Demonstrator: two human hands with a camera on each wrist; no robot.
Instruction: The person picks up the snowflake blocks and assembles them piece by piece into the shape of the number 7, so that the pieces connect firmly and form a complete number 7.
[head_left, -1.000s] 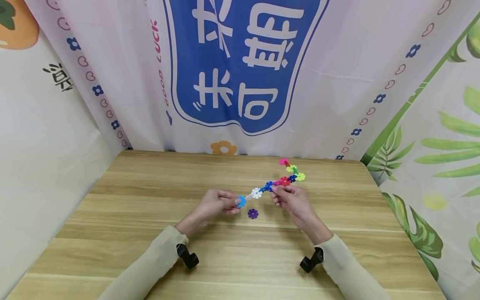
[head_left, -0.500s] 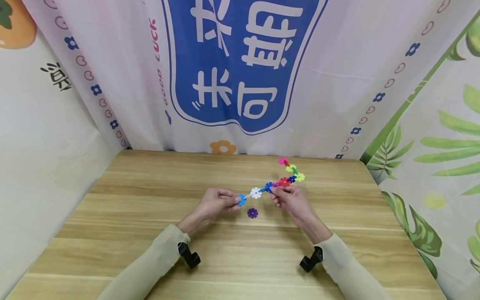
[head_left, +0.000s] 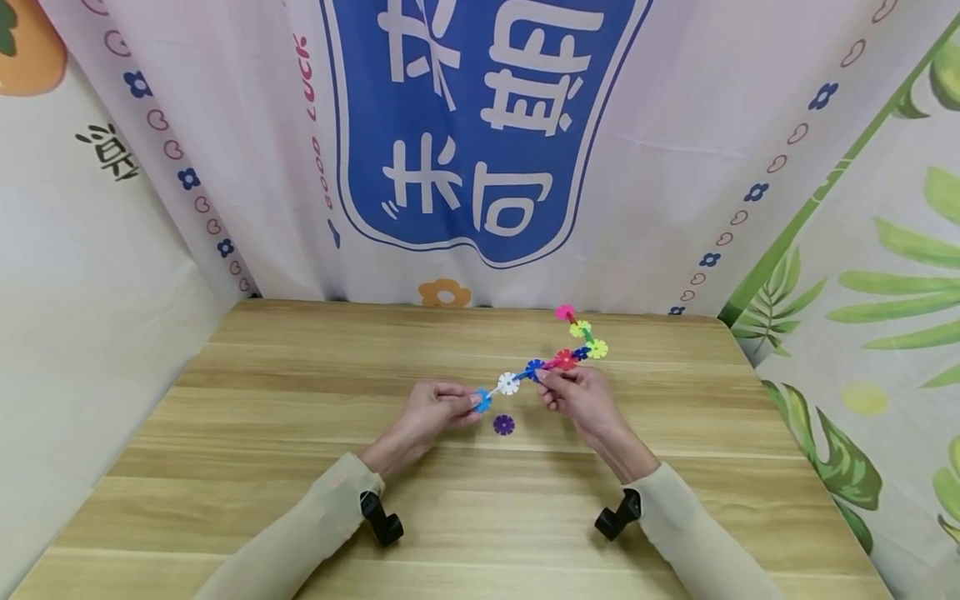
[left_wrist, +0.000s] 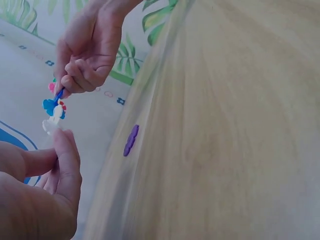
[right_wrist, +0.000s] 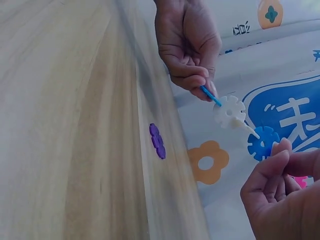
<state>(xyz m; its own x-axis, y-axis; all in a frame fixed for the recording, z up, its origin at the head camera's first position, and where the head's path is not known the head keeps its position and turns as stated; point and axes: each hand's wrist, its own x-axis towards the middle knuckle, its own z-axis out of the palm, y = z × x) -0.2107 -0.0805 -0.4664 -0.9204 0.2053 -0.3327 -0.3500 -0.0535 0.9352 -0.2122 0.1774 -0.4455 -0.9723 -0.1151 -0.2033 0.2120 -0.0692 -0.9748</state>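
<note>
A chain of interlocking plastic snowflake discs stretches between the hands. My left hand [head_left: 429, 417] pinches the light blue disc [head_left: 483, 401] at its near left end, seen edge-on as a light blue disc [right_wrist: 210, 95] in the right wrist view. White discs [head_left: 507, 383] come after it. Farther along, my right hand [head_left: 588, 404] pinches the chain by a dark blue disc [head_left: 535, 369]. Beyond those fingers the chain runs on through a red disc [head_left: 566, 359] and a yellow disc [head_left: 597, 348], then bends back to a pink disc [head_left: 566, 312]. Fingertips partly cover both gripped discs.
One loose purple disc [head_left: 504, 425] lies flat on the wooden table [head_left: 480, 517], below the chain and between the hands. A printed curtain [head_left: 660, 208] hangs along the table's back edge, with more patterned cloth at both sides.
The chain's bent far end has risen slightly in the head view. Both hands keep their pinch and have barely shifted. The purple disc stays on the table.
</note>
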